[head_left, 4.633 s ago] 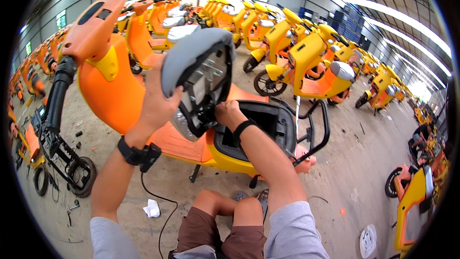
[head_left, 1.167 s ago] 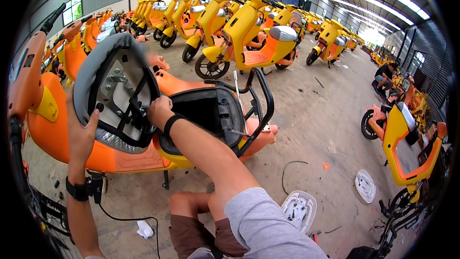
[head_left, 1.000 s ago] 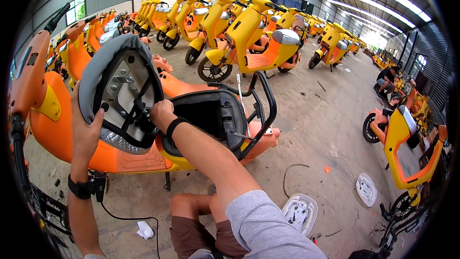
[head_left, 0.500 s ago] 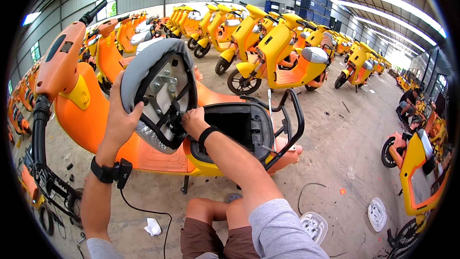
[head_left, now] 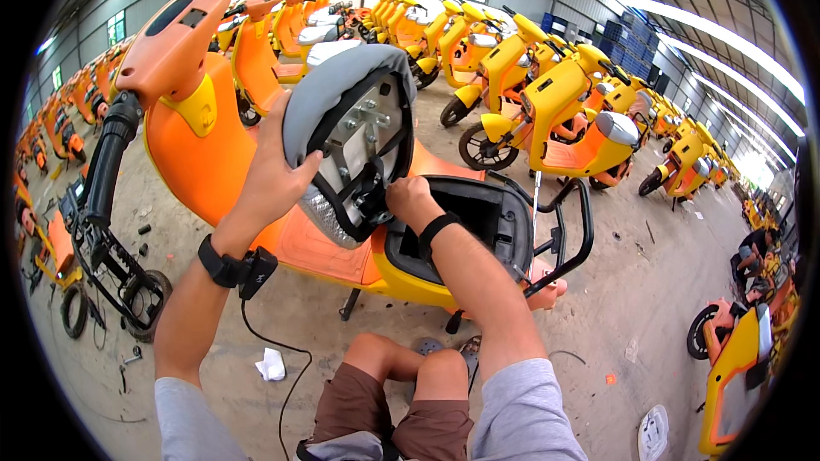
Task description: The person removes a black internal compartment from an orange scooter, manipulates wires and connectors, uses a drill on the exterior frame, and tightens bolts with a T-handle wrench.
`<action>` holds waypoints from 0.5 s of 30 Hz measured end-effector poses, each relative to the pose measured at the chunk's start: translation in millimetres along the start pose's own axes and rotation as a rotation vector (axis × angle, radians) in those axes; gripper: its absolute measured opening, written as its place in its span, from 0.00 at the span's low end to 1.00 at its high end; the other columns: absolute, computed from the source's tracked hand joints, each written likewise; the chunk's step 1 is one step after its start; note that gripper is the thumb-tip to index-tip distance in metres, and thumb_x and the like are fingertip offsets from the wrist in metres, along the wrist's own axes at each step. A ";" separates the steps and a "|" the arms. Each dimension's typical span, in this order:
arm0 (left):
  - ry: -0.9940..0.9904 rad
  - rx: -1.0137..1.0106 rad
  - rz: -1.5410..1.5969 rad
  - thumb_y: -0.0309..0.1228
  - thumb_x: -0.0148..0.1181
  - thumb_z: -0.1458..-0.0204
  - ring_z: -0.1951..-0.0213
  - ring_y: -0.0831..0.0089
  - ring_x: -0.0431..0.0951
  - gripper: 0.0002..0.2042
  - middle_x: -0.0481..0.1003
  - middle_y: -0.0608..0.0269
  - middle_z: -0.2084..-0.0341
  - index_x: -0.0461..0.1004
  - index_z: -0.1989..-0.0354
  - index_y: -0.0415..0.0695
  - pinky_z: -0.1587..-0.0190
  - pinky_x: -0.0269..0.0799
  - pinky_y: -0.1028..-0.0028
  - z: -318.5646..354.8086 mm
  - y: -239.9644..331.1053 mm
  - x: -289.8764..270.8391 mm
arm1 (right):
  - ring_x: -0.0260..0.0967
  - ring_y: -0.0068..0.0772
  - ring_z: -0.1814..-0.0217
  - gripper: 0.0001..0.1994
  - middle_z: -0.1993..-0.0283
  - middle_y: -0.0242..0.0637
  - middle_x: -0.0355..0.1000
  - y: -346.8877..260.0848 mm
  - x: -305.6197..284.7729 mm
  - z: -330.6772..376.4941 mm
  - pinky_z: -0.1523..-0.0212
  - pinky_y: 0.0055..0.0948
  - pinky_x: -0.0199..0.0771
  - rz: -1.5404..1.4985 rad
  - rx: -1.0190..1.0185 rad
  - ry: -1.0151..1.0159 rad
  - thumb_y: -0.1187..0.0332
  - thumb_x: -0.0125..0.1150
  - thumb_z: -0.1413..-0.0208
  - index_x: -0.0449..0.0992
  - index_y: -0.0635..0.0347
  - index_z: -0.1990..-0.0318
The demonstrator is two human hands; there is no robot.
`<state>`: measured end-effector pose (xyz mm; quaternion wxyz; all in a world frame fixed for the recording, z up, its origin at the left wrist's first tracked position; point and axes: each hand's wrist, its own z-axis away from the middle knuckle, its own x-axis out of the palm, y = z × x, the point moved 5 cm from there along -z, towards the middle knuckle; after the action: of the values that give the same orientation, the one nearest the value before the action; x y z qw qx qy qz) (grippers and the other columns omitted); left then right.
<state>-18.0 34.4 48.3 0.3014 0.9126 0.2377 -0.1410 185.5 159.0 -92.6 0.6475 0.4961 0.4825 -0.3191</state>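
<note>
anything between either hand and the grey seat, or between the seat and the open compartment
Nothing visible separates the left hand from the grey seat, whose edge it holds. The right hand is at its underside, contact hidden. Between the seat and the open compartment, that hand stands in the way, over the compartment's left end.

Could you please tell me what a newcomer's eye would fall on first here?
Probably the grey seat near the middle, tipped up with its underside showing, its edge in the left hand and the right hand at its lower right. Next, perhaps, the open black compartment just right of it, on the orange-and-yellow scooter. Yellow scooters stand in rows behind.
</note>
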 end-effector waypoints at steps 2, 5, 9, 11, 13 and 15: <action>-0.014 -0.018 0.008 0.23 0.61 0.49 0.37 0.58 0.62 0.39 0.59 0.46 0.39 0.46 0.30 0.43 0.37 0.59 0.63 0.5 1.3 0.0 | 0.76 0.33 0.48 0.13 0.50 0.30 0.78 1.6 -3.2 0.8 0.55 0.32 0.75 0.011 -0.019 -0.011 0.66 0.58 0.45 0.81 0.50 0.53; -0.003 0.012 0.044 0.23 0.61 0.49 0.37 0.58 0.62 0.39 0.59 0.46 0.39 0.46 0.30 0.43 0.37 0.58 0.63 -0.3 1.4 2.4 | 0.76 0.33 0.47 0.13 0.49 0.30 0.77 6.0 1.5 -1.8 0.54 0.33 0.75 0.028 0.025 -0.001 0.66 0.58 0.45 0.80 0.50 0.52; 0.017 0.022 0.006 0.23 0.61 0.51 0.37 0.58 0.61 0.39 0.58 0.46 0.39 0.46 0.30 0.43 0.36 0.58 0.63 0.3 -0.2 1.3 | 0.77 0.34 0.49 0.12 0.53 0.32 0.79 6.4 6.7 -4.4 0.55 0.31 0.76 -0.020 0.081 0.003 0.64 0.56 0.46 0.83 0.48 0.58; 0.014 0.018 0.027 0.23 0.61 0.51 0.37 0.57 0.60 0.40 0.57 0.47 0.38 0.46 0.30 0.43 0.36 0.57 0.63 -0.6 0.8 4.5 | 0.77 0.34 0.50 0.11 0.54 0.32 0.79 6.4 8.4 -2.6 0.57 0.31 0.76 0.047 0.029 0.040 0.64 0.56 0.46 0.83 0.47 0.58; 0.003 -0.012 0.026 0.23 0.61 0.52 0.37 0.56 0.60 0.40 0.57 0.47 0.37 0.46 0.30 0.44 0.36 0.57 0.62 0.1 -1.7 3.5 | 0.77 0.33 0.49 0.12 0.52 0.31 0.79 1.1 -6.4 5.5 0.55 0.32 0.76 0.031 0.047 0.025 0.65 0.57 0.45 0.83 0.47 0.56; 0.011 -0.021 0.007 0.23 0.61 0.53 0.39 0.55 0.62 0.41 0.57 0.47 0.37 0.46 0.30 0.44 0.37 0.58 0.62 -0.2 0.5 1.3 | 0.75 0.33 0.46 0.12 0.49 0.30 0.77 1.1 -1.1 -2.8 0.53 0.32 0.77 0.057 -0.017 -0.045 0.66 0.58 0.45 0.82 0.48 0.55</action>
<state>-16.7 34.6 48.2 0.3101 0.9109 0.2377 -0.1327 185.3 161.9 -91.4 0.6710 0.4969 0.4562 -0.3077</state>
